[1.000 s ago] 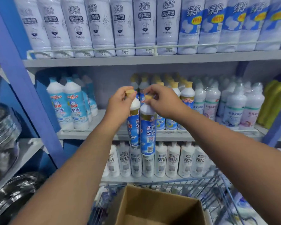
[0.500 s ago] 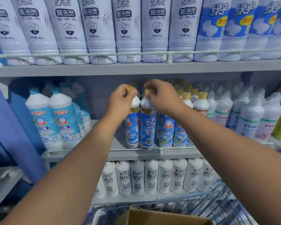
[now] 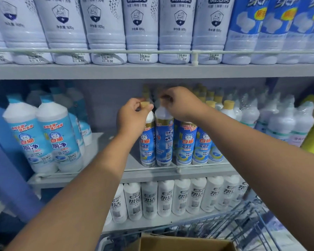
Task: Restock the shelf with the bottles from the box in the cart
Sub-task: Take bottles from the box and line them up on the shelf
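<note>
2 blue-labelled bottles stand side by side at the front edge of the middle shelf (image 3: pixel 152 173), and I have one in each hand. My left hand (image 3: pixel 132 116) pinches the tan cap of the left bottle (image 3: pixel 147 142), fingers curled round its top. My right hand (image 3: pixel 181 104) grips the neck of the right bottle (image 3: pixel 164 138), its cap hidden under my curled fingers. Both bottles sit upright with their bases on the shelf, touching each other.

Just to the right of my right hand I count at least 3 more front-row bottles of the same brand (image 3: pixel 186 142), with further tan-capped ones behind them; how many behind I cannot tell. Beyond those, farther right, stand clear-wrapped white bottles (image 3: pixel 281 122). Well to the left of my left hand are 2 larger teal-capped bottles (image 3: pixel 43 138) in front, more behind.

Above my hands, the top shelf (image 3: pixel 152 71) carries 6 big white bottles (image 3: pixel 141 29) and blue-and-white ones to their right. Below my forearms, a row of about 8 white bottles (image 3: pixel 166 198) fills the lower shelf.

Nearest to me, under my arms, the cardboard box (image 3: pixel 185 242) sits in the wire cart (image 3: pixel 243 225); only its rim shows, so what it contains I cannot tell.
</note>
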`<state>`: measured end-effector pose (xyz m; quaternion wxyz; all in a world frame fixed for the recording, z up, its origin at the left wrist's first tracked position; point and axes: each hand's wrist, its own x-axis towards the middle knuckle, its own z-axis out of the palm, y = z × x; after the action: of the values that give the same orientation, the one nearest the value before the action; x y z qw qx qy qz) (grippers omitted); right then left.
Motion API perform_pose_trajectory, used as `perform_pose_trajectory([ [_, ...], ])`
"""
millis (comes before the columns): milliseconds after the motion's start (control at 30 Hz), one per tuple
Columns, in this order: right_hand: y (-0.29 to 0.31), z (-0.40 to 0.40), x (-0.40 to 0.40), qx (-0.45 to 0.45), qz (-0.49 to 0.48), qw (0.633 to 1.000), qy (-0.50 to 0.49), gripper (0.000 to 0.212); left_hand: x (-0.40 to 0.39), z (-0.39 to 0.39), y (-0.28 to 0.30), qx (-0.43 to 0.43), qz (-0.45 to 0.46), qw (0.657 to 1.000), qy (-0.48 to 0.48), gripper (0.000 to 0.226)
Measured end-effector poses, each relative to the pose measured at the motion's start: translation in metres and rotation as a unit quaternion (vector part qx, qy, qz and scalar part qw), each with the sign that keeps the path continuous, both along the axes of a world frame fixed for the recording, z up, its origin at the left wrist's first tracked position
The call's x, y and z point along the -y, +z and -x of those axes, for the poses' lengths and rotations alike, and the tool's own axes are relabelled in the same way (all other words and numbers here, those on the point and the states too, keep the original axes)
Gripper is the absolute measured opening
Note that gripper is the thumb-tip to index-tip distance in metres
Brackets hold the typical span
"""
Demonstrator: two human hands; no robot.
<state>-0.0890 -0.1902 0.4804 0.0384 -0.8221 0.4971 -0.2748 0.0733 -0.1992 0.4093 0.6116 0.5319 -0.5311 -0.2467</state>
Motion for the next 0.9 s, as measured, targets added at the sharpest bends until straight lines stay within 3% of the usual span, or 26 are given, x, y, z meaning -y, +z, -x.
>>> perform_pose_trajectory([
  [133, 0.000, 0.005, 0.003, -0.063, -0.039, 0.997, 0.001, 0.029, -0.003, -0.001, 0.000, 0.063, -0.002, 0.998, -0.008, 0.020],
  [233, 0.009, 0.006, 0.003, -0.117, -0.054, 0.992, -0.013, 0.032, -0.009, -0.003, -0.003, 0.106, -0.027, 0.994, -0.018, 0.036],
  [333, 0.016, 0.006, 0.001, -0.151, -0.050, 0.987, -0.018, 0.029, -0.015, -0.004, -0.013, 0.104, -0.057, 0.992, -0.039, 0.026],
  [433, 0.016, 0.009, 0.006, -0.184, -0.049, 0.980, -0.063, 0.036, -0.020, -0.004, -0.014, 0.101, -0.069, 0.991, -0.060, 0.033],
  [500, 0.013, 0.010, 0.010, -0.185, -0.047, 0.978, -0.082, 0.039, -0.020, -0.005, -0.011, 0.102, -0.073, 0.990, -0.065, 0.033],
  [700, 0.016, 0.015, 0.011, -0.198, -0.080, 0.976, -0.049, 0.025, -0.018, -0.006, -0.011, 0.107, -0.089, 0.988, -0.070, 0.045],
  [900, 0.016, 0.019, 0.008, -0.153, -0.093, 0.984, -0.021, 0.033, -0.024, -0.003, -0.016, 0.100, -0.075, 0.989, -0.076, 0.050],
])
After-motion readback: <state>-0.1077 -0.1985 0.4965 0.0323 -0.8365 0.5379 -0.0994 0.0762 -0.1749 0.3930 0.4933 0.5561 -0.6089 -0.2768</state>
